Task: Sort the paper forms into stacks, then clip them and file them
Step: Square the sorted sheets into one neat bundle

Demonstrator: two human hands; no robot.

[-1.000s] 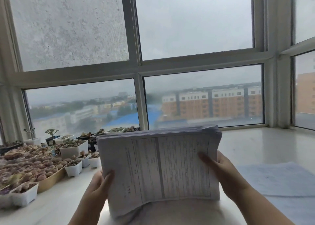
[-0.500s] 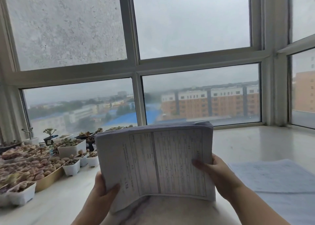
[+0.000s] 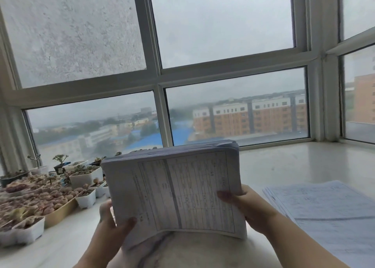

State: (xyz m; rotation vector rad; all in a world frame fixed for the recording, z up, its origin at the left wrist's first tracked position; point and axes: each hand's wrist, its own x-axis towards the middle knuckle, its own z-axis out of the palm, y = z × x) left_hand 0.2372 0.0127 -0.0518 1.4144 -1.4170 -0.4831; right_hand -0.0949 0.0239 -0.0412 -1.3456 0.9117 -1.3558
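A thick stack of printed paper forms (image 3: pixel 178 190) stands upright on its lower edge over the white sill (image 3: pixel 284 166), its top face turned toward me. My left hand (image 3: pixel 113 227) grips the stack's lower left corner, thumb on the front sheet. My right hand (image 3: pixel 243 207) grips the right edge, thumb pressed on the front and fingers behind. The stack's lower edge bows upward between my hands.
A second pile of forms (image 3: pixel 324 217) lies flat on the sill to the right. Several small white pots and a tan tray of succulents (image 3: pixel 40 196) crowd the left side. Window glass and frames (image 3: pixel 162 109) close off the back.
The stack has sunk a little lower and tilted slightly. My left hand has shifted its hold, fingers now reaching further up behind the left edge.
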